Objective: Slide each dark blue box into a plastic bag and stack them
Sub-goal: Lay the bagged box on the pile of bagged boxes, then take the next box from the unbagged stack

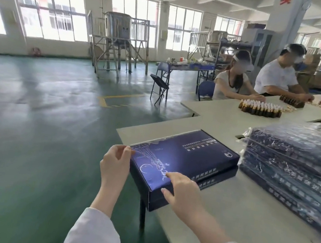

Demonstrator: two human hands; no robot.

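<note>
Corner overhang: flat dark blue cardboard box (187,156) on pale table (246,207).
Grip: left hand (116,162) pinches one corner, right hand (183,193) clasps another; a slip could drop it floorward.

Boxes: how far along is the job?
Done: a stack of bagged boxes on the table. In hand: one bare box, left hand and right hand gripping its near end. Left: bag it, stack it.
</note>
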